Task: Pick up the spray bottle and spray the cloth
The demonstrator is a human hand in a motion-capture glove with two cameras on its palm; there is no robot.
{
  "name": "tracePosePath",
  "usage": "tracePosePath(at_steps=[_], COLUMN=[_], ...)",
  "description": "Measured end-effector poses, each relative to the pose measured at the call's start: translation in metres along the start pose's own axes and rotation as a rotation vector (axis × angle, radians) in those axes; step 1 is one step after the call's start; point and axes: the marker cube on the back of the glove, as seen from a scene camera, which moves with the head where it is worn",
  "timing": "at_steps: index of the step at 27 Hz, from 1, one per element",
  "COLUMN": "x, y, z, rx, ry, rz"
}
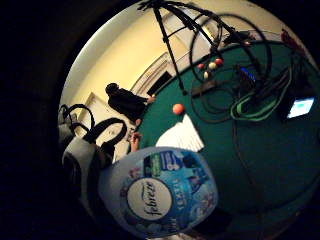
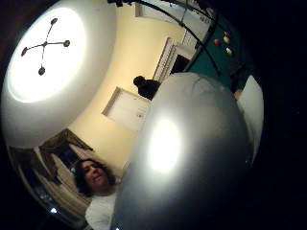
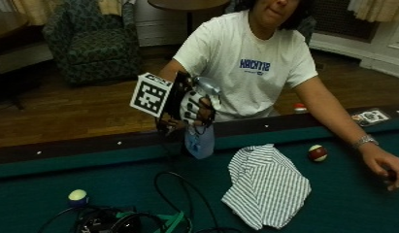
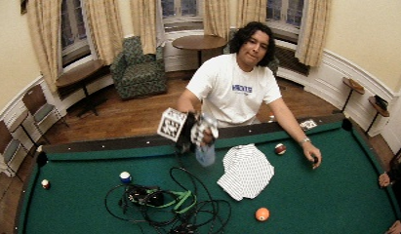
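My gloved right hand (image 3: 194, 108) grips a spray bottle (image 3: 200, 141) and holds it in the air above the pool table's near rail (image 3: 89, 145). The bottle has a silver top and a pale blue Febreze label (image 1: 159, 192); its rounded silver body (image 2: 187, 158) fills much of the thumb side palm view. A white striped cloth (image 3: 267, 187) lies crumpled on the green felt, to the right of the bottle and lower down. It shows too in the wide outside view as the cloth (image 4: 247, 171), beside the bottle (image 4: 204, 153) held by the hand (image 4: 201, 130).
A red-and-white ball (image 3: 317, 153) lies right of the cloth, near the person's bare hand (image 3: 386, 170) resting on the felt. A tangle of black and green cables (image 4: 168, 202) covers the table's middle. An orange ball (image 4: 262, 214) and a blue-striped ball (image 4: 125, 177) lie on the felt.
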Motion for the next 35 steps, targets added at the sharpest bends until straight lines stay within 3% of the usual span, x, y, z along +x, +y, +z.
tracePosePath(at_steps=[8, 15, 27, 35], x=[-0.082, -0.109, -0.055, 0.013], y=[-0.026, -0.045, -0.018, 0.012], z=[-0.03, 0.017, 0.133, 0.187], rx=[-0.19, -0.452, -0.908, -1.127], ry=[0.127, 0.384, 0.805, 1.007], rz=[0.018, 0.156, 0.359, 0.452])
